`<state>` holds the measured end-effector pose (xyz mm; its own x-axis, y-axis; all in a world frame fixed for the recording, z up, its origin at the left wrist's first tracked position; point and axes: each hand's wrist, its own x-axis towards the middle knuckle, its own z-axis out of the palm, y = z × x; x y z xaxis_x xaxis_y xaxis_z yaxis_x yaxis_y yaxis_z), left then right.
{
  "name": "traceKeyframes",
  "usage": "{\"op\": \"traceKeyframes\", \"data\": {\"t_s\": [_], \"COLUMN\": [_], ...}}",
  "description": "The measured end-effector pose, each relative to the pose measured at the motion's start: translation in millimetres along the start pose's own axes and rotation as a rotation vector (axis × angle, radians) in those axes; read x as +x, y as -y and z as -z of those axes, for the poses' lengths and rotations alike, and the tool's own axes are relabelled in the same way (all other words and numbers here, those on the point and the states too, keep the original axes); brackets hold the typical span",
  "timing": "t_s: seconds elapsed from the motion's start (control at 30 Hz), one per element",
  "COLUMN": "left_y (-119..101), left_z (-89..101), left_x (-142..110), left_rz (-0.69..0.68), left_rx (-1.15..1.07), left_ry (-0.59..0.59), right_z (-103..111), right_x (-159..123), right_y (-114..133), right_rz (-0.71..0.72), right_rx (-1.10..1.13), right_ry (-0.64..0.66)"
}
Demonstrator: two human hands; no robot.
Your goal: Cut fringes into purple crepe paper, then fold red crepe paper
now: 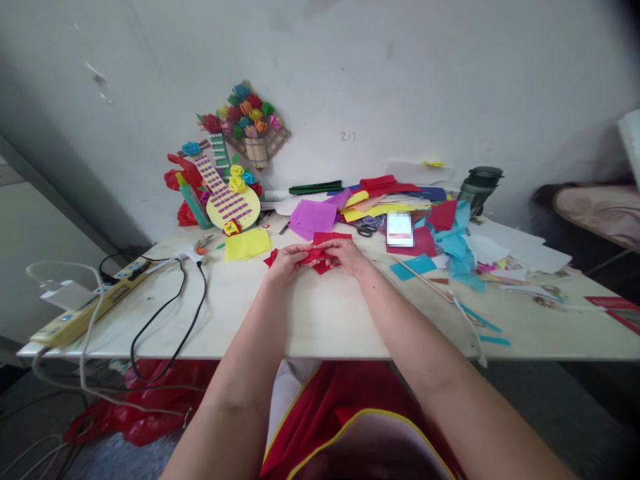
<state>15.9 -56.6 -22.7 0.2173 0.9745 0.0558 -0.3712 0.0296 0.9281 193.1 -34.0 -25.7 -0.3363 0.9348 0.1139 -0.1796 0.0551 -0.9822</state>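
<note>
Over the middle of the table, a folded piece of red crepe paper (323, 267) is pinched between both hands. My left hand (287, 262) is closed on its left part, thumb and fingertips pressed together. From the other side my right hand (346, 255) grips the paper, and its fingertips nearly meet those of the left. The fingers hide much of the folds. Just behind the hands lies another red sheet (332, 237). A yellow paper sheet (247, 245) is to the left of the left hand.
A yellow power strip (95, 310), black cables and a hot-glue gun (190, 255) occupy the left side. Decorated paper-flower crafts (233, 207) lean on the wall. Scissors (367, 231), a phone (400, 230), coloured paper scraps, a wooden stick (425, 280) and a dark bottle (479, 190) are at right.
</note>
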Motion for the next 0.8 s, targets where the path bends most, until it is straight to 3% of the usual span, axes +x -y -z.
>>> {"op": "traceKeyframes", "data": {"t_s": [0.53, 0.8], "left_y": [2, 1], "left_z": [-0.6, -3.7], "left_x": [1, -1], "left_rz": [-0.043, -0.05], "left_rx": [0.138, 0.297], "left_ry": [0.002, -0.015], "right_z": [1, -3], "right_x": [-4, -6], "right_y": [5, 11], "right_rz": [0.07, -0.042], "right_rx": [-0.045, -0.145], "right_ry": [0.041, -0.125]}}
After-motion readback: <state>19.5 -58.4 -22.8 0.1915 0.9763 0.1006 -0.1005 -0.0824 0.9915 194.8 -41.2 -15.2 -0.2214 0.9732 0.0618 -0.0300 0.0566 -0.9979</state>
